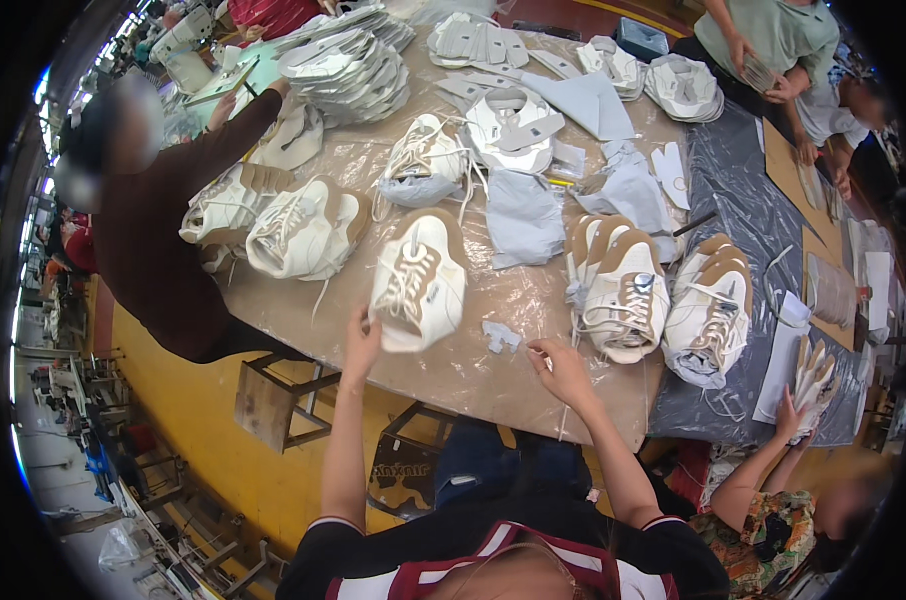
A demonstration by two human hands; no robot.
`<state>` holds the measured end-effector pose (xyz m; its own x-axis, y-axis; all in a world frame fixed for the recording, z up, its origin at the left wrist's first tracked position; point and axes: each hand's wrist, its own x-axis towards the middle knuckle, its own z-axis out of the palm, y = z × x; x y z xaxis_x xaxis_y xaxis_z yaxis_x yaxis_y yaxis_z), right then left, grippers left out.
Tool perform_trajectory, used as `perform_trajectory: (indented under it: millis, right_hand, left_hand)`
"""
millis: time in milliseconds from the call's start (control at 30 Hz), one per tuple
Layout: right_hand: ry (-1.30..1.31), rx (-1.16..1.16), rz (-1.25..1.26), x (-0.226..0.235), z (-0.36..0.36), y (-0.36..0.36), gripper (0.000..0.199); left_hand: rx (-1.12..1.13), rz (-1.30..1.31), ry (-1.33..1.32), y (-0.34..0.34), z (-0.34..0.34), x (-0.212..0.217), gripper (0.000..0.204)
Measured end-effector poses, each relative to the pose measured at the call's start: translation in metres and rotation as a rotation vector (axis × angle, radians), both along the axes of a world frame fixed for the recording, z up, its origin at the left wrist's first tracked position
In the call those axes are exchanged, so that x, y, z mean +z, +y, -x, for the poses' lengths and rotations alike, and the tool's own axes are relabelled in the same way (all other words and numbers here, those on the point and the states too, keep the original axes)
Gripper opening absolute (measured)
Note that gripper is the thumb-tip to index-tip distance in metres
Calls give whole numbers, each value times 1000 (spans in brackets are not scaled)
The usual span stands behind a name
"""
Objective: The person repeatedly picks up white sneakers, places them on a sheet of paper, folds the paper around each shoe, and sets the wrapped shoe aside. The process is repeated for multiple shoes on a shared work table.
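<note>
My left hand (361, 340) grips the near edge of a stack of white and tan laced shoe uppers (420, 282) on the plastic-covered table (473, 365). My right hand (561, 368) rests at the table's near edge, fingers pinched near a thin lace or thread; whether it holds it I cannot tell. A small grey scrap (501, 335) lies between my hands. More stacks of uppers (623, 290) lie to the right of my right hand.
Other stacks of uppers (303, 228) and grey fabric pieces (525, 215) cover the table. A person in a brown top (168, 230) works at the left. Another person's hand (791, 415) holds pieces at the right. A person in green (763, 40) stands far right.
</note>
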<state>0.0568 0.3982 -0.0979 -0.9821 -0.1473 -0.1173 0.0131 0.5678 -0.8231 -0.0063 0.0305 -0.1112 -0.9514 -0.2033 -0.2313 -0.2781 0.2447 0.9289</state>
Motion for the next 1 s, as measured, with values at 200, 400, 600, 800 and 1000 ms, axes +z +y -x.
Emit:
perform_trajectory:
  millis: [200,400,600,800,1000]
  right_hand:
    - [20,-64,-31,15,10,29,19]
    - [330,-149,-187,33,65,51,16]
    - [441,-400,-239,48,171,118,20]
    - [-37,-579,407,-8,322,166,34]
    - [-104,-867,223,-97,445,172,80]
  left_hand:
    - [140,-131,-206,77,-86,-19,51]
    - [110,462,-195,96,-100,-37,73]
    - [19,448,34,71,-66,7,66]
    - [7,425,-25,51,-28,18,48]
    - [51,218,-151,48,-4,9,36]
